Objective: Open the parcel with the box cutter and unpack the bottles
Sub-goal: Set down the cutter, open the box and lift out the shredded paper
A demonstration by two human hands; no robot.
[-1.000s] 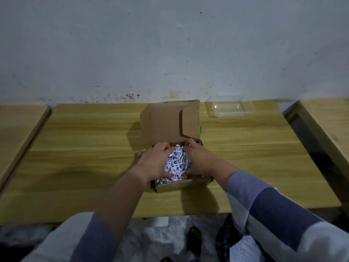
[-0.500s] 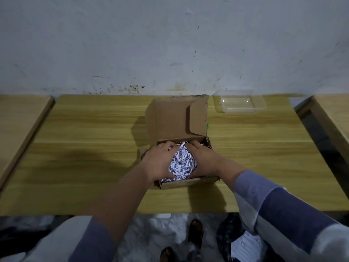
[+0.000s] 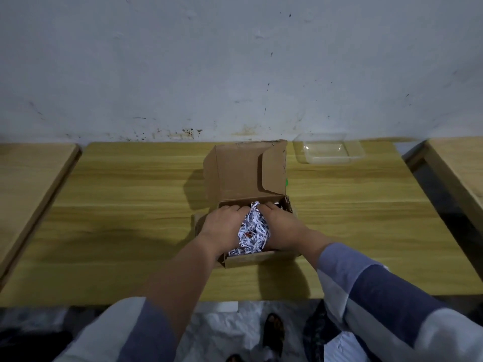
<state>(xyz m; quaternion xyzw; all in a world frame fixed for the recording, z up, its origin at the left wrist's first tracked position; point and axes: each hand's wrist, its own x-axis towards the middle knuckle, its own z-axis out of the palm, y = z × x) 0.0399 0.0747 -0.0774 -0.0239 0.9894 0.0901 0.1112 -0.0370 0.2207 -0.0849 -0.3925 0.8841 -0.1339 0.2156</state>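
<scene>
Both hands deep in open parcel point(image 3: 251, 176)
Left hand point(image 3: 222, 228) and right hand point(image 3: 281, 228) cupped round shredded paper point(image 3: 252, 231), pressing it between.

The open brown cardboard parcel point(image 3: 251, 259) sits mid-way on the wooden tabletop point(image 3: 117, 205), lid upright at its far side. Shredded white paper filling point(image 3: 252, 231) lies inside, between left hand point(image 3: 222, 228) and right hand point(image 3: 283, 228). A clear plastic rectangular tray point(image 3: 329, 152) lies behind-right, by the wall.

We are seeing no bottles: shredded paper point(image 3: 252, 231) is covering the parcel point(image 3: 248, 259) interior. Both hands' fingertips are disappearing into it. A green object point(image 3: 286, 181), perhaps the cutter, is peeking from behind the lid point(image 3: 235, 173).
</scene>
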